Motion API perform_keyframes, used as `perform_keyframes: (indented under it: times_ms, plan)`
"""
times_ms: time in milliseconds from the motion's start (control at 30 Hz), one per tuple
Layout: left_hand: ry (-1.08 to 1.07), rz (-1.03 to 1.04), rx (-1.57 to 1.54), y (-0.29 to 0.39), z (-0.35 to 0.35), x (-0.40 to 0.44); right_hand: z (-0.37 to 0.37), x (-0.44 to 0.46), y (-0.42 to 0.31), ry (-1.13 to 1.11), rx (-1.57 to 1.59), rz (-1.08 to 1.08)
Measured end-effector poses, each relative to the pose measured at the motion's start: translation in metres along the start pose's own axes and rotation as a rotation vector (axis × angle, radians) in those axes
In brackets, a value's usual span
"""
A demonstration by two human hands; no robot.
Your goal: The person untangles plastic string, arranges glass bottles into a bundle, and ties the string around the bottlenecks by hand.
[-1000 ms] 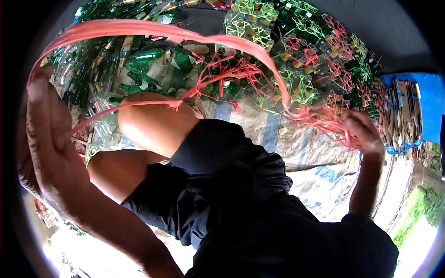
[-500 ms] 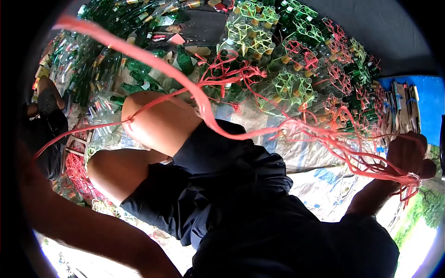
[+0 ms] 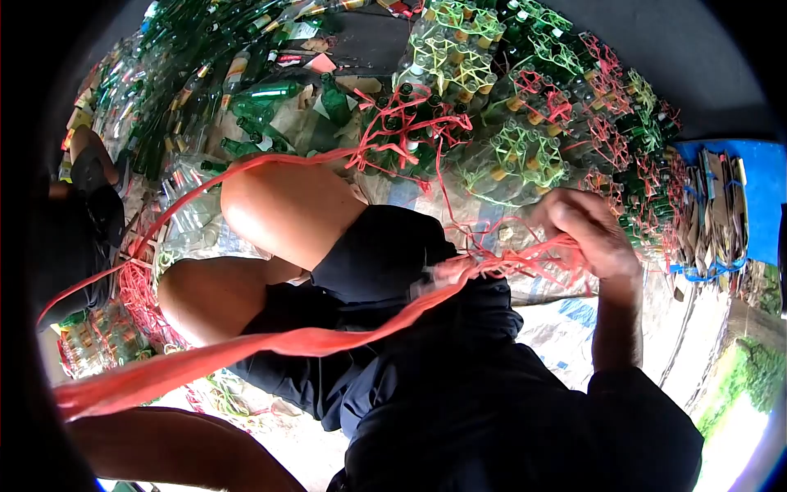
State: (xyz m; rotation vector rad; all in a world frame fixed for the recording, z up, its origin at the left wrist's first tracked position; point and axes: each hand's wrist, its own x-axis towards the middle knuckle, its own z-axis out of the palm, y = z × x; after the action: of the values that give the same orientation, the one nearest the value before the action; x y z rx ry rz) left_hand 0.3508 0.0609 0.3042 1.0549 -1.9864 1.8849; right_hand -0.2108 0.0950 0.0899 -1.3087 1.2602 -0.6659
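Red plastic strands (image 3: 328, 336) stretch from the lower left edge across my lap to a tangled bunch near my right hand. My right hand (image 3: 586, 230) is closed around that bunch at the right. My left forearm shows at the lower left, but the left hand itself is outside the view. A thinner red strand runs from the left over my knee to a cluster of green bottles (image 3: 410, 123) laced with red strands, standing beyond my knees.
Loose green bottles (image 3: 262, 94) lie at the upper left. Bottle bundles tied with green strands (image 3: 516, 160) stand at the upper right. Bundled cardboard (image 3: 717, 205) leans by a blue panel (image 3: 762, 193). Another person (image 3: 82, 213) sits at the left edge.
My right hand went out to the right, then came back inward with the strands. My left hand left the view, and the wide strand dropped from above to across my lap.
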Motion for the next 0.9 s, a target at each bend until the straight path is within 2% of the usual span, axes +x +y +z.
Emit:
perform_keyframes:
  times_ms: [100, 233, 300, 400, 433, 500, 533, 633, 700, 800, 833, 867, 900]
  plan:
    - [0.035, 0.081, 0.035, -0.025, 0.003, -0.004, 0.009, 0.015, 0.027, 0.012, 0.063, 0.222]
    - [0.096, 0.221, 0.107, -0.046, 0.007, -0.007, 0.031, 0.032, 0.094, 0.097, 0.164, 0.278]
    - [0.079, 0.315, 0.182, -0.059, 0.01, -0.006, 0.037, 0.04, 0.121, -0.035, 0.344, 0.409]
    - [0.161, 0.461, 0.126, -0.044, 0.009, 0.006, 0.051, 0.065, 0.165, 0.012, 0.025, 0.243]
    - [0.177, 0.49, 0.099, -0.043, 0.01, 0.005, 0.058, 0.076, 0.174, 0.049, -0.079, -0.017]
    - [0.174, 0.487, 0.035, -0.057, 0.017, -0.009, 0.063, 0.093, 0.171, 0.077, 0.041, 0.294]
    - [0.293, 0.613, 0.035, -0.054, 0.021, 0.003, 0.07, 0.109, 0.179, 0.156, 0.048, 0.271]
    - [0.092, 0.347, -0.075, -0.044, 0.012, -0.003, 0.082, 0.15, 0.205, 0.273, 0.031, 0.111]
    - [0.011, 0.166, -0.174, -0.031, 0.005, -0.009, 0.092, 0.184, 0.227, 0.326, 0.266, 0.332]
    - [-0.088, -0.141, -0.395, -0.015, -0.006, -0.018, 0.109, 0.218, 0.264, 0.4, 0.427, 0.349]
    - [-0.111, -0.237, -0.464, -0.011, -0.008, -0.022, 0.112, 0.227, 0.273, 0.297, 0.638, 0.344]
    - [-0.124, -0.3, -0.511, -0.006, -0.01, -0.026, 0.111, 0.229, 0.283, 0.295, 0.612, 0.417]
    - [-0.139, -0.394, -0.585, -0.006, -0.012, -0.029, 0.117, 0.224, 0.261, 0.294, 0.585, 0.488]
